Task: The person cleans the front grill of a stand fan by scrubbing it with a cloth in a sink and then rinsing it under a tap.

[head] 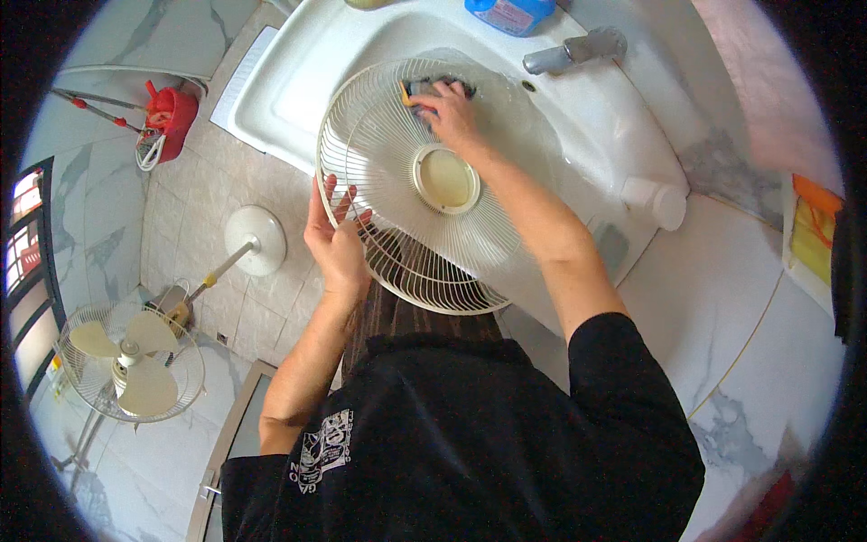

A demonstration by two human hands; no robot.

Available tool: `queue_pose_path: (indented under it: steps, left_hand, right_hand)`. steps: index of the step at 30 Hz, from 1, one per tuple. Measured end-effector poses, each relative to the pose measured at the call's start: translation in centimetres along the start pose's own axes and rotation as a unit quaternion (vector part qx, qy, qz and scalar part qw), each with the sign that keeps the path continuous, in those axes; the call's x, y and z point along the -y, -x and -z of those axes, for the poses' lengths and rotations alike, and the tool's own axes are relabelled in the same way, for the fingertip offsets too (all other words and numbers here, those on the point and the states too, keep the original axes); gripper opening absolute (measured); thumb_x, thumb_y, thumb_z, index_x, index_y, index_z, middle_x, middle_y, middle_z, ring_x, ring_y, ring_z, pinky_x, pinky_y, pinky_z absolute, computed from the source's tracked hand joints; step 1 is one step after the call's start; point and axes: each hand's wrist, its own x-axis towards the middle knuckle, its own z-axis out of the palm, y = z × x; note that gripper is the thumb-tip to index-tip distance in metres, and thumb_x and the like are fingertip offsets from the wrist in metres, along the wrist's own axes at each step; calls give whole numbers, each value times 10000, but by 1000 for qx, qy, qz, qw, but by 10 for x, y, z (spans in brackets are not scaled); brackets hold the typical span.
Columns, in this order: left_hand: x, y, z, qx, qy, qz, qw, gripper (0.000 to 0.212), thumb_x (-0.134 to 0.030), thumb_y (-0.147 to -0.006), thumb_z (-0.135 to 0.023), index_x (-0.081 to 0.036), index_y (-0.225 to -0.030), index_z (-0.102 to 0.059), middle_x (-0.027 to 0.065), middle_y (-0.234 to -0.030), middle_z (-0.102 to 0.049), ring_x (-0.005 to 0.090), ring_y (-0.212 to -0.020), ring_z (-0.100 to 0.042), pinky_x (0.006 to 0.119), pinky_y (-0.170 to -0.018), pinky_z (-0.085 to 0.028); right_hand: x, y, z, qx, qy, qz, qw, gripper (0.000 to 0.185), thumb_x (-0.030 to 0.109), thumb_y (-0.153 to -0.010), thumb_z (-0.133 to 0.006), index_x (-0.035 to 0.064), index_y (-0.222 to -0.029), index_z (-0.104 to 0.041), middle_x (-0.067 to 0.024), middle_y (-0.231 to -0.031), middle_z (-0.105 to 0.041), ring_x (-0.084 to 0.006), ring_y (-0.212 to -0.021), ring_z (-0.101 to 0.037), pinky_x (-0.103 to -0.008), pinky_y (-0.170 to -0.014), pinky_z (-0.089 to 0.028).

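A round white fan guard (386, 159) of thin wires lies slanted over the washbasin (281, 112), its near rim reaching past the basin's edge towards my body. My left hand (336, 237) grips the guard's left rim, thumb on the near side and fingertips behind the wires. With my right hand (450, 115) I press a dark scrubbing pad or brush (421, 89) with a yellow-orange edge against the wires near the far rim. My fingers cover most of it, so its exact kind is unclear. A pale disc (445, 179) fills the guard's centre.
A chrome faucet (576, 51) and a blue bottle (511, 15) stand at the basin's back. A white container (653, 202) is at its right. On the floor to the left are a pedestal fan (132, 359) with bare blades and a red mop bucket (173, 122).
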Motion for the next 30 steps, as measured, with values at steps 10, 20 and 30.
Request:
queue_pose_path:
  steps: [10,20,30]
  left_hand:
    - [-5,-1,-2,-31,62,28,997,703,172,-655,-314,-16,-1331,-348,127,-1300,-410,247,-1079,-513,311,-732,-501]
    - [-10,11,-2,-35,61,1,997,503,57,-727,-453,20,-1227,-421,130,-1195,-482,272,-1112,-483,368,-800,-474]
    - [-40,-123,3,225,-93,291,925,456,-155,-823,-470,36,-1229,-391,217,-1147,-504,370,-994,-553,492,-800,-487]
  right_hand:
    - [-74,47,31,74,232,-101,965,334,184,-836,-537,277,-1156,-564,-112,-1147,-490,-331,-1023,-466,-448,-843,-436]
    - [-18,145,47,138,116,-264,947,366,186,-788,-591,184,-1153,-561,-174,-1083,-495,-362,-992,-488,-450,-825,-434]
    - [-42,123,40,62,120,-203,970,369,174,-756,-628,237,-1117,-583,-129,-1125,-498,-355,-1046,-467,-426,-849,-438]
